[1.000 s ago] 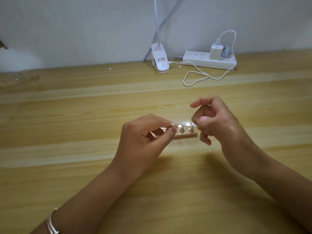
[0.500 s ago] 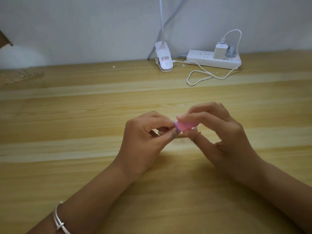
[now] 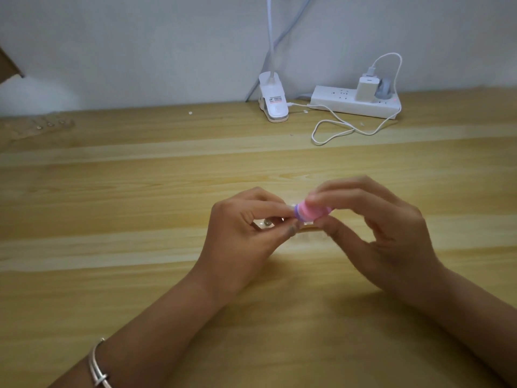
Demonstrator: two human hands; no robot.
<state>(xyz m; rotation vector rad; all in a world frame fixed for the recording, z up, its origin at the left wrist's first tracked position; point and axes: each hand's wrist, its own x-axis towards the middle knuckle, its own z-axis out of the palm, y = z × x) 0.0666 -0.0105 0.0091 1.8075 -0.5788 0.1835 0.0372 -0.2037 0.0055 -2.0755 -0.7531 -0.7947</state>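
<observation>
Well, from my end I see a lamp clip, a power strip with a charger and a looped cable at the tabletop's far edge, well apart from the work. The left hand pinches a clear strip of small metal studs, and its curled fingers hide much of it. The right hand pinches a pink stack of discs between fingers and thumb, just above the strip, its purple end touching the left fingertips.
</observation>
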